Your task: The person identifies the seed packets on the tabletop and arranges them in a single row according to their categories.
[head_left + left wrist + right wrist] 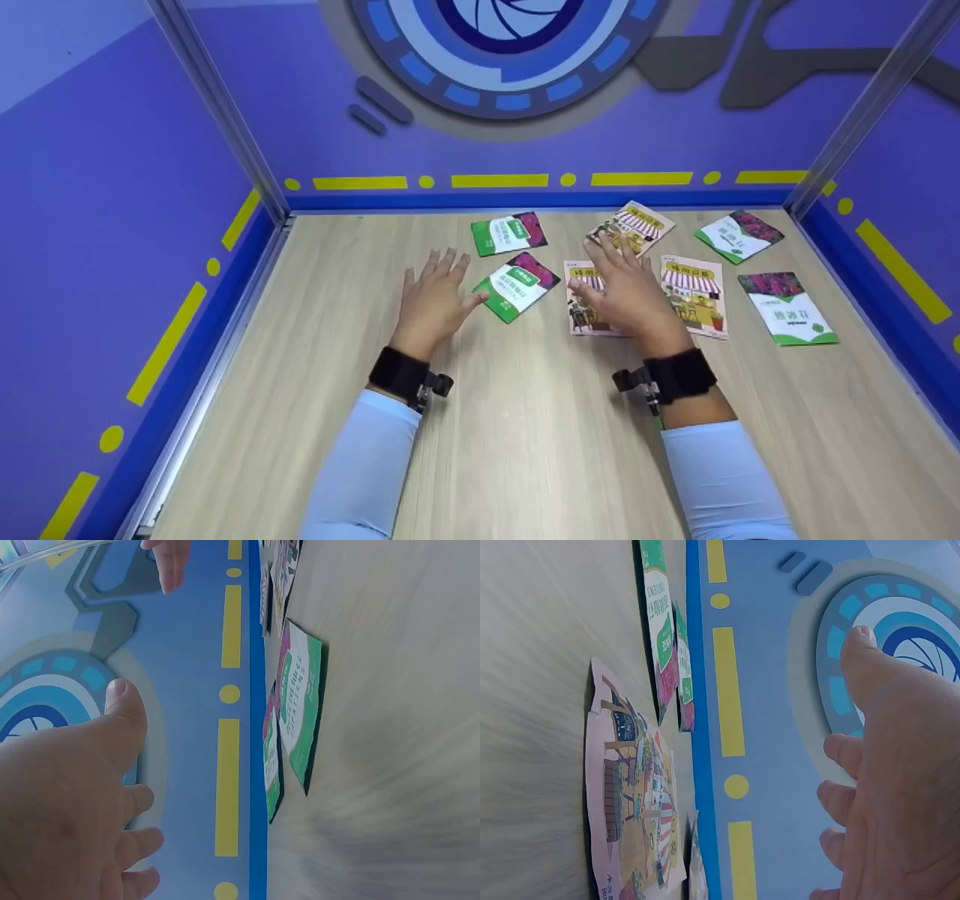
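Observation:
My left hand [433, 306] hovers over the table with its fingers spread, holding nothing. Just right of its thumb lies a green-and-white flower-printed packet [517, 287], and a second such packet [504, 234] lies behind it. With fingers apart, my right hand [630, 291] is held above three pink shop-printed packets and grips none of them. One pink packet [580, 324] is partly hidden under that hand. Another pink packet [697, 294] lies to its right, and the third pink packet [637, 219] sits beyond the fingertips. In the right wrist view the hand [907, 765] is raised off the tabletop.
Two more green-and-white flower packets lie at the right: one packet [739, 236] towards the back, one packet [789, 309] nearer. Purple printed panels [480, 161] wall the wooden table [525, 450] at the back and both sides. Each wrist wears a black strap [679, 375] with a small camera.

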`<state>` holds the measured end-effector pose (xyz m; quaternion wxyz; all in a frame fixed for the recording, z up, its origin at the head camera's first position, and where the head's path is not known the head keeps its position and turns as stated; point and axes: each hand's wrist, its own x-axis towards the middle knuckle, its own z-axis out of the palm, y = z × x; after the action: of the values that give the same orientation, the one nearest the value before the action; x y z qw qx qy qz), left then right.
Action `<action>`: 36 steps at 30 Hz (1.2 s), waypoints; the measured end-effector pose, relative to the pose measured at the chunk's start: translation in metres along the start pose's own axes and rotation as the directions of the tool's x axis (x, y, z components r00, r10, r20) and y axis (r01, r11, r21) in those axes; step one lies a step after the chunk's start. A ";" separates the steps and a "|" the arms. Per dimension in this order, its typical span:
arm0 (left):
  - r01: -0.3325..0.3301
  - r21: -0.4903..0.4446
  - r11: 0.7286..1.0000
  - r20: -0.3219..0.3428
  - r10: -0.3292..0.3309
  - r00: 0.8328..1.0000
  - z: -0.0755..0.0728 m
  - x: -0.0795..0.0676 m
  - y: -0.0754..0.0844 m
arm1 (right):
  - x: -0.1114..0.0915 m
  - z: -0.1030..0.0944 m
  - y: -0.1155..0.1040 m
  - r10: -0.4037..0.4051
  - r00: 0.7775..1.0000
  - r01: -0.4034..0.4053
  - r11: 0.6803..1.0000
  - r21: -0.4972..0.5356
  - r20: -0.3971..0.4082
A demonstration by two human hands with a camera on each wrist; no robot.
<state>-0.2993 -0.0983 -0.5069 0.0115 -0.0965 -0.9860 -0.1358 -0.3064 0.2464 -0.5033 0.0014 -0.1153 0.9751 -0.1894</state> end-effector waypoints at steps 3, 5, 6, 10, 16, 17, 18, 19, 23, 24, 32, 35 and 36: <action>0.000 -0.021 1.000 0.016 0.001 1.000 0.001 0.006 0.006 | 0.003 0.001 0.000 0.007 1.000 -0.007 1.000 -0.005 0.007; -0.004 -0.032 0.999 0.017 0.005 1.000 0.003 0.011 0.010 | 0.005 0.003 0.000 0.008 1.000 -0.008 1.000 -0.005 0.011; -0.007 -0.033 0.999 0.013 0.008 1.000 0.004 0.013 0.011 | 0.006 0.004 -0.001 0.008 1.000 -0.008 1.000 -0.006 0.012; -0.021 -0.016 1.000 0.000 0.021 1.000 0.011 0.025 0.013 | 0.011 0.007 -0.003 0.008 1.000 -0.008 1.000 -0.001 0.016; -0.026 0.014 1.000 0.009 0.026 1.000 0.019 0.037 0.016 | 0.016 0.012 -0.005 0.003 1.000 -0.003 1.000 -0.001 0.015; -0.025 0.012 1.000 0.012 0.025 1.000 0.020 0.038 0.017 | 0.016 0.012 -0.006 0.003 1.000 -0.003 1.000 0.003 0.016; -0.025 0.007 1.000 0.015 0.025 1.000 0.022 0.039 0.018 | 0.017 0.013 -0.006 0.003 1.000 -0.003 1.000 0.010 0.020; -0.023 0.003 1.000 0.021 0.023 1.000 0.024 0.040 0.019 | 0.018 0.014 -0.007 0.000 1.000 -0.001 1.000 0.025 0.023; -0.011 0.008 1.000 0.050 0.010 0.999 0.031 0.042 0.018 | 0.022 0.017 -0.013 -0.009 0.999 0.006 0.995 0.100 0.037; -0.005 0.002 1.000 0.059 0.005 0.998 0.033 0.042 0.018 | 0.023 0.018 -0.014 -0.012 0.999 0.007 0.994 0.112 0.041; 0.015 -0.076 0.997 0.062 -0.010 0.998 0.045 0.043 0.016 | 0.028 0.029 -0.020 -0.030 0.998 0.022 0.991 0.130 0.063; 0.011 -0.043 0.999 0.058 -0.009 0.998 0.050 0.045 0.019 | 0.030 0.032 -0.024 -0.041 0.997 0.034 0.993 0.111 0.066; 0.012 -0.029 1.000 0.059 -0.010 0.998 0.051 0.045 0.020 | 0.031 0.033 -0.025 -0.041 0.997 0.033 0.994 0.106 0.072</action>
<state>-0.3397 -0.0570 -0.5481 -0.0195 -0.0953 -0.9843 -0.1474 -0.3290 0.2046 -0.5230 0.0398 -0.1400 0.9609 -0.2357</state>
